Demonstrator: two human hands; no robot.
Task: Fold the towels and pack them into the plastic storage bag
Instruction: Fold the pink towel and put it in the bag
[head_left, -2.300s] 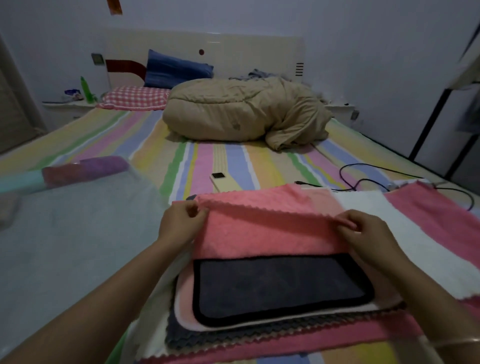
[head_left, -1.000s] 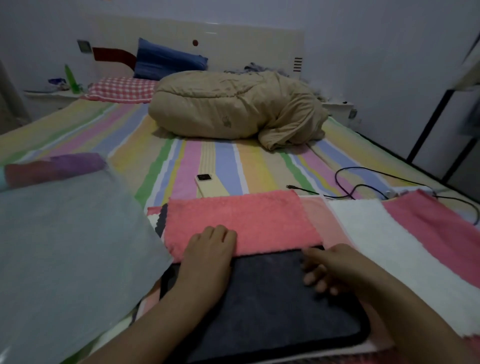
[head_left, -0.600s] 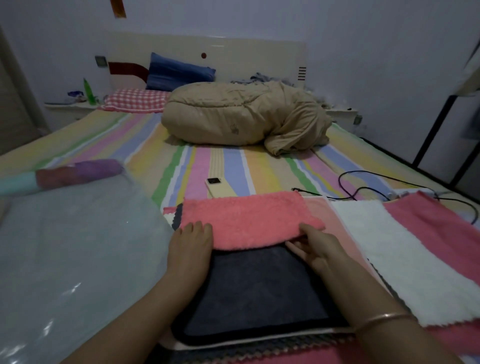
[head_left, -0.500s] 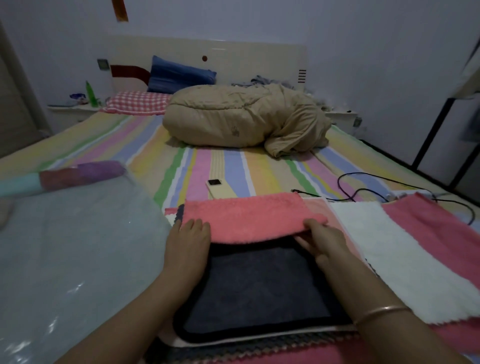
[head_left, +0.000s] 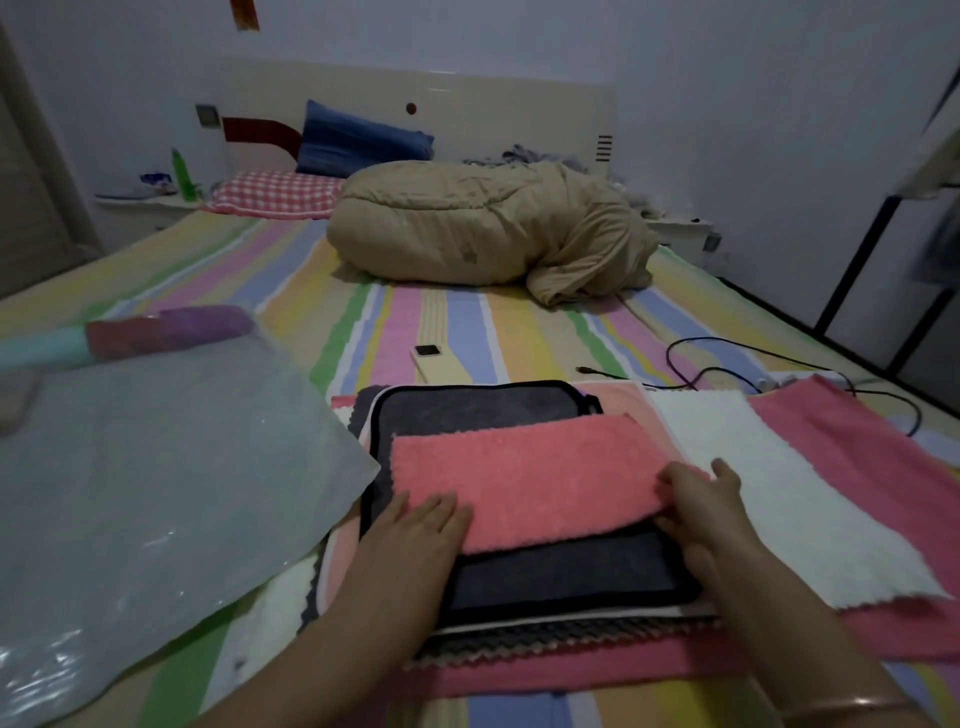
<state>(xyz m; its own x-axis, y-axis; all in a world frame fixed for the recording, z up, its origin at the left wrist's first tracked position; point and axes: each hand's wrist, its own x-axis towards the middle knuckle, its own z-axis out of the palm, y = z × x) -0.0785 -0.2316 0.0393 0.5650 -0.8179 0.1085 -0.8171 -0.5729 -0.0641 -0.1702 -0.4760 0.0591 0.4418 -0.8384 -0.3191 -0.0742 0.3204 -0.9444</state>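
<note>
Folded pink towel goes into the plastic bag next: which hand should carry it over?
Left, probably. The left hand lies on the pink towel edge nearest the plastic bag, which lies to its left. The right hand is on the far end, beside the white towel.

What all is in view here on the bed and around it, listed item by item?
Folded towel: one, coral pink, on the dark towel, under both hands.
Dark towel: one, grey with black edging, top of the flat stack.
White towel: one, spread right of the stack.
Pink towel: one, under the white towel.
Storage bag: one, clear plastic, left of the stack.
Phone: one, pale yellow, beyond the stack.
Cable: one, black, far right.
Quilt: one, tan, bundled mid-bed.
Pillows: two, blue and red-checked, at the headboard.
Bottle: one, green, on the nightstand.
Left hand: flat on the folded towel's near left corner.
Right hand: on its right end.
</note>
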